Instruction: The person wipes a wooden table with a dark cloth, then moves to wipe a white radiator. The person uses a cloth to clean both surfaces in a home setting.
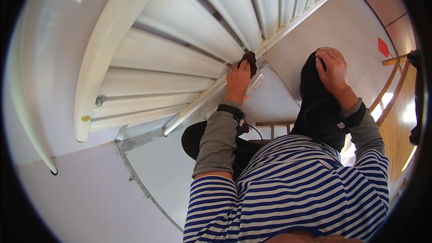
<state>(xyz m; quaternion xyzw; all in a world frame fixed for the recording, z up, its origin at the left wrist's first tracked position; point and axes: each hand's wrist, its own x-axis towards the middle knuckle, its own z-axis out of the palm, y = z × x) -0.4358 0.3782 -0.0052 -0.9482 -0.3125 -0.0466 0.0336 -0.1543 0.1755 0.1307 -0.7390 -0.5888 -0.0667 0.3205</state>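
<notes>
In my left hand (239,78) is a dark brown cloth (250,63), held against the lower ends of the tubes of a white column radiator (189,45). The fingers are closed over the cloth and partly hide it. A lower rail (202,98) of the radiator runs beside this hand, close above the floor. My right hand (332,67) rests over the black-trousered knee (308,71) with nothing in its grasp. Near my left hand, a small clear plastic thing (258,82) stands out against the pale floor; I cannot tell what it is.
A wooden chair (400,84) with curved rails stands at the right. Beyond it is a red piece (383,47). A thick white pipe (101,47) curves along the radiator's left end, and a thinner pipe (30,121) runs nearer the wall. Low wooden slats (275,125) show between my legs.
</notes>
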